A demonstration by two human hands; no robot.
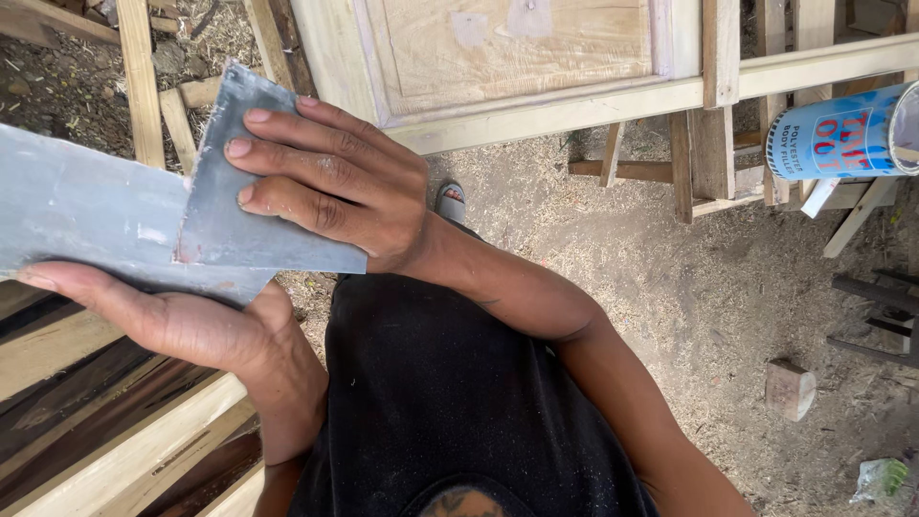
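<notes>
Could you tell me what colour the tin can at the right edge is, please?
The tin can is blue with a white label panel, seen in the head view.

Two flat scraper blades overlap at nine o'clock: the larger blade (81, 215) lies on the left hand (168, 321), and the smaller blade (244, 206) lies across its right end, under the right hand (335, 182). A panelled door (517, 57) lies at twelve o'clock. A tin can (842, 134) rests on a wooden frame (713, 134) at two o'clock. A wood block (790, 390) sits on the ground (670, 287) at four o'clock. Planks (86, 421) lie at seven o'clock.
</notes>
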